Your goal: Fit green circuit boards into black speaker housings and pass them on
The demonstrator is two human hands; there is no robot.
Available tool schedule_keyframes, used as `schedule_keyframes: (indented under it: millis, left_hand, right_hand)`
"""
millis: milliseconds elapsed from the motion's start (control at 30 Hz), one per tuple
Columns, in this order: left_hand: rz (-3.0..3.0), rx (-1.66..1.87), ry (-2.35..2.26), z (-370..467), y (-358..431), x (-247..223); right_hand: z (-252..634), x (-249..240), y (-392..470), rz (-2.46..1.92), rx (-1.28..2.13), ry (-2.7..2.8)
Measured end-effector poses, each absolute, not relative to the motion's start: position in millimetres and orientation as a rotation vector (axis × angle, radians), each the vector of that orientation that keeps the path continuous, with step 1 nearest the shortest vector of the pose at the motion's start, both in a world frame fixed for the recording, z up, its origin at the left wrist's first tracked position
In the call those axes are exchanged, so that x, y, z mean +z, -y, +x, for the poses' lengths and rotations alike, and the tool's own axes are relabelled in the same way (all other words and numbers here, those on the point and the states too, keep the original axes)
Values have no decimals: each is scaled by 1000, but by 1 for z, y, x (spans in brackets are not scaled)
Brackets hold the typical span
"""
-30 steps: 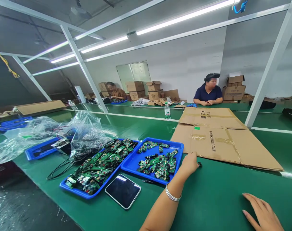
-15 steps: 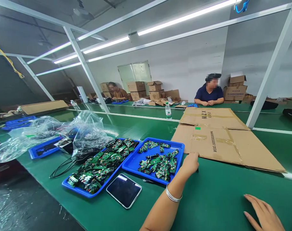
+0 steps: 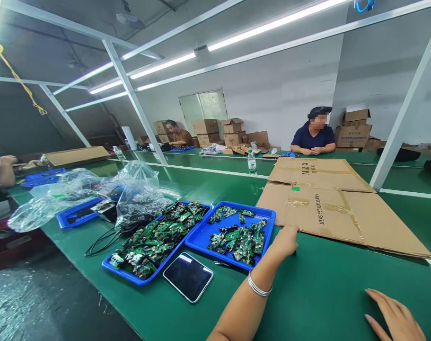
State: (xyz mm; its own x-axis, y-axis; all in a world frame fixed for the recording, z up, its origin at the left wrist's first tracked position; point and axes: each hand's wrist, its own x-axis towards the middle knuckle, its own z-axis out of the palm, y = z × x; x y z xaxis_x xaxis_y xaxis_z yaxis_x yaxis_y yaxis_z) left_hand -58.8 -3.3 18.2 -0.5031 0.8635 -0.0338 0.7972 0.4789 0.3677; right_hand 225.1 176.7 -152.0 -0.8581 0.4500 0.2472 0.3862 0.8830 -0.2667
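My left hand, with silver bangles on its wrist, is closed at the near edge of the flattened cardboard, just right of a blue tray of small green circuit boards. A small dark bit shows under its fingers, too hidden to name. At the lower right, my right hand rests over the green table with its fingers apart and nothing in them. A second blue tray, heaped with circuit boards, lies further left. In front of the trays are a phone and a thin dark tool.
Clear plastic bags, black cables and another blue tray lie at the left. A water bottle stands behind the trays. Across the table sit a person in dark blue and a person in brown.
The whole view has shifted slightly, so things appear a little further right. A person's arm at the far left shows more, bent upward. Both my hands keep nearly the same pose.
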Motion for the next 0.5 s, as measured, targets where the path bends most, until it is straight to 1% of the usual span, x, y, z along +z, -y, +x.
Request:
schedule_keyframes:
  millis: [167, 500]
  left_hand:
    - [1416, 410, -2517, -60, 0, 10]
    - [1312, 265, -2507, -58, 1, 11]
  right_hand:
    - [224, -158, -180, -635, 282, 2747]
    - [224, -156, -177, -590, 255, 2722]
